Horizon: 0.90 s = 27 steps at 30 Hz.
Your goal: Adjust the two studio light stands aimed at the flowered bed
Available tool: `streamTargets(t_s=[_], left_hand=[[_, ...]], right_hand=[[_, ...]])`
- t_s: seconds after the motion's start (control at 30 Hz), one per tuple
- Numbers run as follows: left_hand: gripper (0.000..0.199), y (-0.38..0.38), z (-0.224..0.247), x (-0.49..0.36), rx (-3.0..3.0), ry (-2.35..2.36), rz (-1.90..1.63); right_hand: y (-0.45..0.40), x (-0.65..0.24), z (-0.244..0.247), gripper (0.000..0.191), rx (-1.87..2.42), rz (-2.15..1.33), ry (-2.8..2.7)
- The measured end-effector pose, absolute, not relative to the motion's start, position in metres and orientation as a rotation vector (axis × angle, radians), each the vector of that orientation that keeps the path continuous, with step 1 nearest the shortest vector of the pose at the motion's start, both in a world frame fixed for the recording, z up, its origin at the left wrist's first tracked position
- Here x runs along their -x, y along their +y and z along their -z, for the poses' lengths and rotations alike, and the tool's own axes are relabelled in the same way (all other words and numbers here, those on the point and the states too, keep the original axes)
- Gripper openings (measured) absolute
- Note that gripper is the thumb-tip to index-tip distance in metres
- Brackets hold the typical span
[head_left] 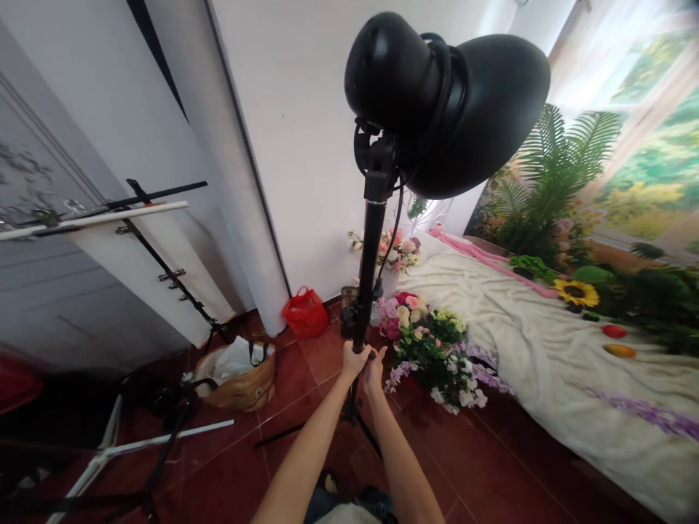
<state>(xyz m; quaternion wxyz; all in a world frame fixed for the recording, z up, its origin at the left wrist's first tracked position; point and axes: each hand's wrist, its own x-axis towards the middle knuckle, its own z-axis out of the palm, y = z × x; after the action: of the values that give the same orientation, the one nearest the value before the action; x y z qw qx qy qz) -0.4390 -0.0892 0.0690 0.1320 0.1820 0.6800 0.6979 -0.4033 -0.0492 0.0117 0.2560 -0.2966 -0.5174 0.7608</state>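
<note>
A black studio light (404, 94) with a wide round reflector tops a black light stand (373, 240), which rises upright in front of me. My left hand (354, 362) is closed around the stand's pole, below its dark clamp collar. Against the right side of the pole, my right hand (374, 370) is closed at a small black locking knob (373, 354); its fingertips are partly hidden. A black cable hangs beside the upper pole. The stand's legs spread on the floor between my forearms.
Artificial flowers (420, 327) lie close to the stand's right. Beyond them is a bed-like surface with a cream blanket (491, 306), a sunflower (576, 292) and palm leaves. A red bag (306, 313), a woven basket (245, 382) and white and black stands occupy the left.
</note>
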Motion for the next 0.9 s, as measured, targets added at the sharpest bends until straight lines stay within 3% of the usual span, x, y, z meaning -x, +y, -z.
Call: streamTargets(t_s=[0.23, 0.57, 0.9], left_hand=[[0.025, -0.089, -0.061, 0.442, -0.518, 2.012, -2.058], [0.029, -0.089, -0.057, 0.445, -0.524, 2.015, -1.984], [0.025, -0.088, -0.059, 0.445, -0.553, 2.027, -1.992]], right_hand=[[-0.050, 0.406, -0.010, 0.061, 0.907, -2.098, -1.085], [-0.037, 0.410, -0.016, 0.051, 1.239, -1.954, -1.137], [-0.030, 0.366, -0.008, 0.041, 0.693, -2.166, -1.337]])
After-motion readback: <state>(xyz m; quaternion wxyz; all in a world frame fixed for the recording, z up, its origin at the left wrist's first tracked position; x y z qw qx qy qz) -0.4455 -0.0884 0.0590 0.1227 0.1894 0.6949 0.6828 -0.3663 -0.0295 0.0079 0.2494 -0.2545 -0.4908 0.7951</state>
